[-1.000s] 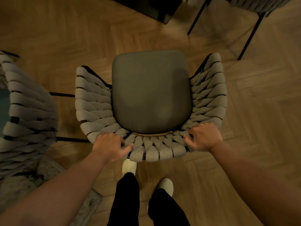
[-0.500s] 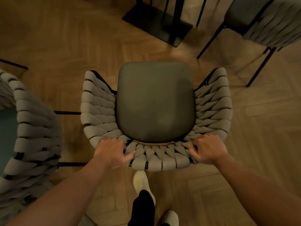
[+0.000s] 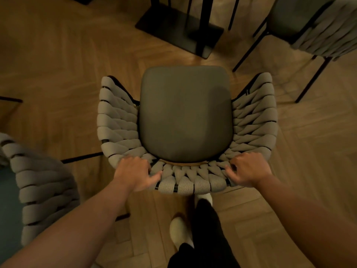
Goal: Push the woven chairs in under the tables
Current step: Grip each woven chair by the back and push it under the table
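Since a second ago our woven chair (image 3: 185,117) has slid forward over the parquet floor (image 3: 58,64), and the black table base (image 3: 173,29) now lies just ahead of its seat, only bare boards between. We hold its backrest at both corners, left hand (image 3: 133,173) and right hand (image 3: 249,169) each curled over the woven top rail. We count three woven chairs: ours, a second chair (image 3: 42,186) close at left, a third chair (image 3: 324,31) upper right near the base; one table base.
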The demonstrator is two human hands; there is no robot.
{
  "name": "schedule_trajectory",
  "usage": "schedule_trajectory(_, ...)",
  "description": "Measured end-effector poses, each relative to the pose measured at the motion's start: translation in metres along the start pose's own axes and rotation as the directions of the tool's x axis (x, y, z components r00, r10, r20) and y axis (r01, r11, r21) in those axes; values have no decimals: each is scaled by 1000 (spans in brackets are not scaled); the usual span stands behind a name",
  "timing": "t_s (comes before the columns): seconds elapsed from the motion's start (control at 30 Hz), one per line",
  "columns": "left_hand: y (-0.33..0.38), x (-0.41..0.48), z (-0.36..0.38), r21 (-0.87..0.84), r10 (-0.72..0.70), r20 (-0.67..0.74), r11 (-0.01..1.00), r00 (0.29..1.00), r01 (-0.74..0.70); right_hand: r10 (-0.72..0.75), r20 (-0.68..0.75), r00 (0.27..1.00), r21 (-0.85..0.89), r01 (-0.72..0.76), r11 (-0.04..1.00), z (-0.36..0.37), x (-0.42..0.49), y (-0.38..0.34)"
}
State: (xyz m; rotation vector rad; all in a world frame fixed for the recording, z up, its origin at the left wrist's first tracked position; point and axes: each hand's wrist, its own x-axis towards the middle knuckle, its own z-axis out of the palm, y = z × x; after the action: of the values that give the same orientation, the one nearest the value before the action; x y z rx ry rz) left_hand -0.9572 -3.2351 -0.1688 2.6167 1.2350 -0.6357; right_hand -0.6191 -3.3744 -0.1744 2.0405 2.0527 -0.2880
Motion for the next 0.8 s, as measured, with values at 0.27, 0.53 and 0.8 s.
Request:
schedule_trajectory(0.27,-45,73,-40,41,55,-8,998,998,-55,56,39,998,92,-60,994,-23,72,12)
schedule_trajectory(0.53,-102,153,-82,77,140,-55,988,989,-135,106,74,992,109,-113,988,-60,159,16)
schedule_trajectory(0.8,-181,232,-107,76,264,-110,963,958,-257,239,85,967,121,-248,961,-75,230,-8)
